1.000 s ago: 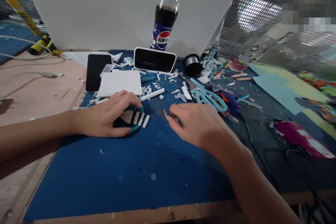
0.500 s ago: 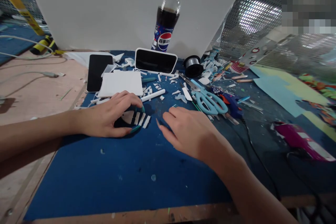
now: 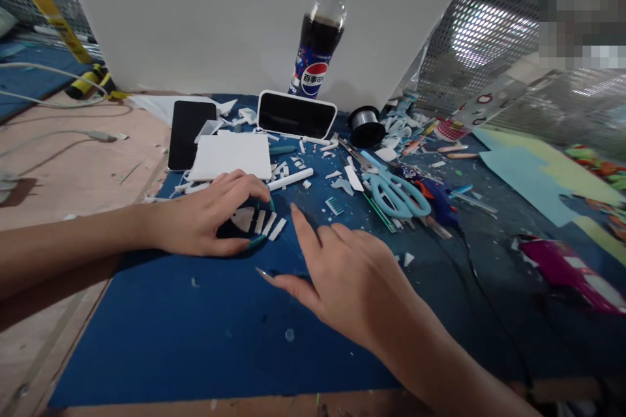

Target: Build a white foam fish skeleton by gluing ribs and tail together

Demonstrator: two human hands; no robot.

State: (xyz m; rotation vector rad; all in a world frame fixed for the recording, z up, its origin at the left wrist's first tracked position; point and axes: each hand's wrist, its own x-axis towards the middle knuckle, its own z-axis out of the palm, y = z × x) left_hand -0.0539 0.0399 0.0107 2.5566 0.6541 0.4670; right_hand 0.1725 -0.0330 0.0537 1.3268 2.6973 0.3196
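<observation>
From where I stand, the small striped piece [image 3: 255, 220] lies on the blue mat [image 3: 205, 332], tucked into the curve of the person's left hand [image 3: 208, 214], between thumb and forefinger. That hand grips it across its width: the thumb sits against the near edge and the fingertips against the far one, while the palm side covers part of it. The right hand [image 3: 349, 267] is well to the other side, its forefinger and thumb spread wide with nothing between them, the forefinger's tip pointing close to the piece but apart from it. The piece itself has a dark, nearly black ground, a rounded white patch [image 3: 243, 219] toward the palm, then slanting white strips [image 3: 268, 223] set side by side with dark gaps. A teal edging [image 3: 257, 241] curves along both sides, and the outermost strip sits beyond it. A white stick [image 3: 292, 179] lies just past the left fingertips, and a little toothed teal scrap [image 3: 335, 206] rests beyond the right hand's knuckles, near the light-blue scissors [image 3: 398, 195].
</observation>
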